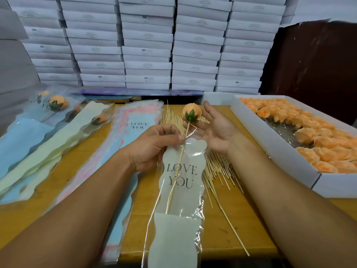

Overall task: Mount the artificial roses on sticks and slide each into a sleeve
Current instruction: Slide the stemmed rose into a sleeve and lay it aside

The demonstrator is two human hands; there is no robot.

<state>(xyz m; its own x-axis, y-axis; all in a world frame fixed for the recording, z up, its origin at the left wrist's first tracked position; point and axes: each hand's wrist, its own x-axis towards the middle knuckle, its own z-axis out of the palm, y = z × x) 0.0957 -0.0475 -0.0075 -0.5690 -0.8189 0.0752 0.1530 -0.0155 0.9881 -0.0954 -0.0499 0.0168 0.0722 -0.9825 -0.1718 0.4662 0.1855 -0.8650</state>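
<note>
An orange rose [192,112] with a green base sits on a thin stick [176,171]. The stick runs down inside a clear sleeve [181,190] printed LOVE YOU on a white panel. My left hand [152,146] pinches the sleeve's top edge beside the stick. My right hand [218,128] is spread just right of the rose, fingers straight, its lower fingers behind the sleeve mouth. The rose head is above the sleeve opening.
Loose sticks [218,167] lie in a pile on the wooden table [222,229]. A white tray [274,144] of orange roses stands at the right. Empty sleeves [135,128] and sleeved roses [58,105] lie at the left. Stacked white boxes [146,45] line the back.
</note>
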